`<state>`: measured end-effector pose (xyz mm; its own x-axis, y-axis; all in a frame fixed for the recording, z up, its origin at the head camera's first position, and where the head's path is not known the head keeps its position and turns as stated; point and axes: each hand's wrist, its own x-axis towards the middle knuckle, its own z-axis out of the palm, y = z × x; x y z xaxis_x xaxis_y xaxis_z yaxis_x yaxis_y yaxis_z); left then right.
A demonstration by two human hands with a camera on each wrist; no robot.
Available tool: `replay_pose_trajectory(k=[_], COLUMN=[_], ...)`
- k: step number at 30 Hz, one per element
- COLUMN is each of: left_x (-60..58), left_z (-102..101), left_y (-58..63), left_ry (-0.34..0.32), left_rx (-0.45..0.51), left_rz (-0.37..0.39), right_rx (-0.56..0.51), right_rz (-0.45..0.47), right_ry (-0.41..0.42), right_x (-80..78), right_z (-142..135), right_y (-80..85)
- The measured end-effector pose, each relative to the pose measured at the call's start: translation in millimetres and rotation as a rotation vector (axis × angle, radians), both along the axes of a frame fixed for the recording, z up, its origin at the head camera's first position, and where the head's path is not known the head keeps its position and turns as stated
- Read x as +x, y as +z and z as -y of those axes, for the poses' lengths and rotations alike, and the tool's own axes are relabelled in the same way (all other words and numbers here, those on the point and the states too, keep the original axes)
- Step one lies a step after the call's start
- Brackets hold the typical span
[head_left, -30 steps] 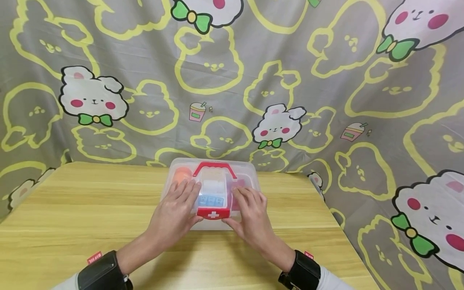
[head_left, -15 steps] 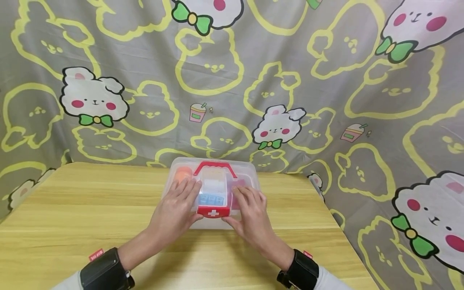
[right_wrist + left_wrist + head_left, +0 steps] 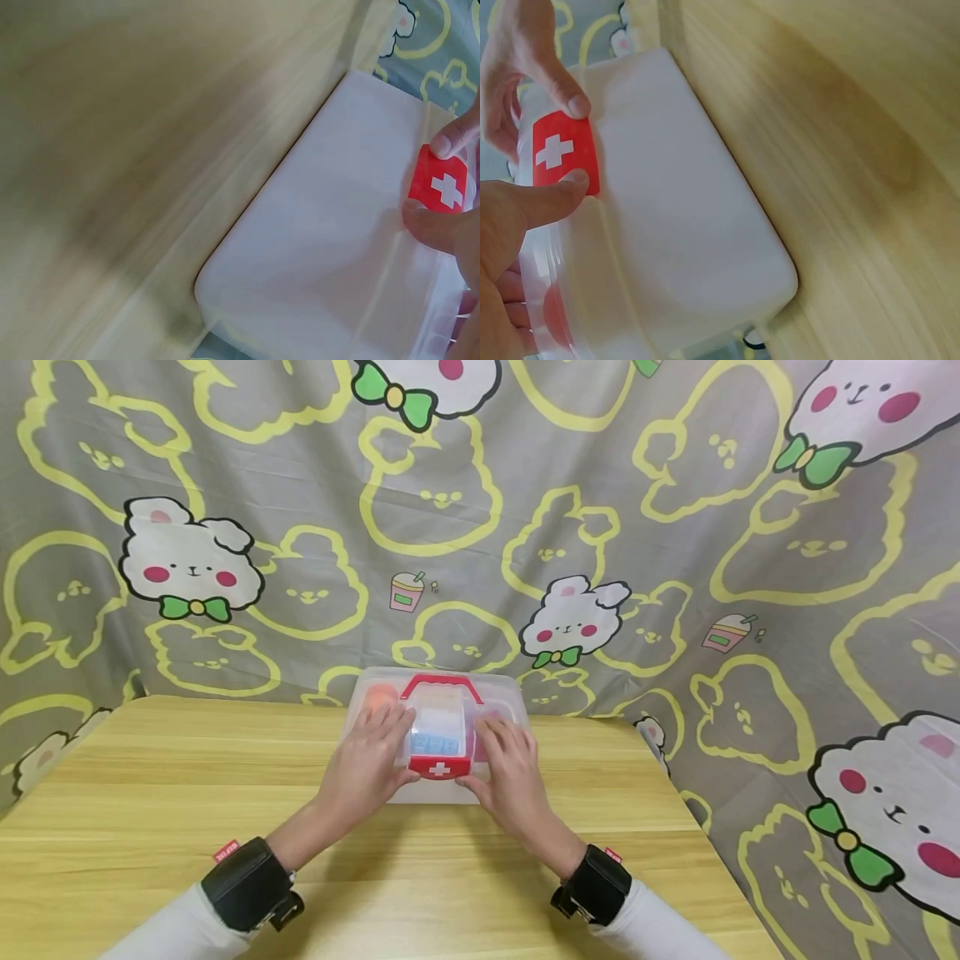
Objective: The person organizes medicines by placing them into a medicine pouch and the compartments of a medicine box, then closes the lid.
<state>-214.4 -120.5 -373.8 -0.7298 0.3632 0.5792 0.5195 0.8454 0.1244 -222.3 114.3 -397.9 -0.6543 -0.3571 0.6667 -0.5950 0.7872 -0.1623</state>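
A translucent first-aid box (image 3: 431,791) sits at the far side of the table, its lid down. The red latch (image 3: 440,767) with a white cross is on its front, and a red handle (image 3: 442,679) lies on top. My left hand (image 3: 360,772) holds the box's left front, fingers over the lid and thumb at the latch's lower edge. My right hand (image 3: 516,777) does the same on the right. Both thumbs (image 3: 574,184) touch the latch in the left wrist view. Through the lid show a blue compartmented case (image 3: 435,743) and something orange (image 3: 381,695).
The wooden table (image 3: 187,827) extends in front of and beside the box. A grey curtain (image 3: 315,477) with cartoon bunnies hangs right behind the table's back edge and along the sides.
The box has slid away toward the curtain, with both hands moving along on it. Hand placement on the lid and latch looks the same.
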Motion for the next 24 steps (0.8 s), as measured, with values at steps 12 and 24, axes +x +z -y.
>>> replay_pose_trajectory(k=[12,24], left_x=[-24.7,-22.2], left_z=[2.0,0.9], left_y=[-3.4,-10.2], left_ry=[0.014,0.023], left_rx=[0.079,0.027], left_rz=[0.046,0.003], right_rx=[-0.018,0.034], right_rz=[0.087,0.092], right_ry=[-0.058,-0.079], right_x=[-24.1,-23.0], right_z=[10.8,11.5], right_y=[-1.6,1.2])
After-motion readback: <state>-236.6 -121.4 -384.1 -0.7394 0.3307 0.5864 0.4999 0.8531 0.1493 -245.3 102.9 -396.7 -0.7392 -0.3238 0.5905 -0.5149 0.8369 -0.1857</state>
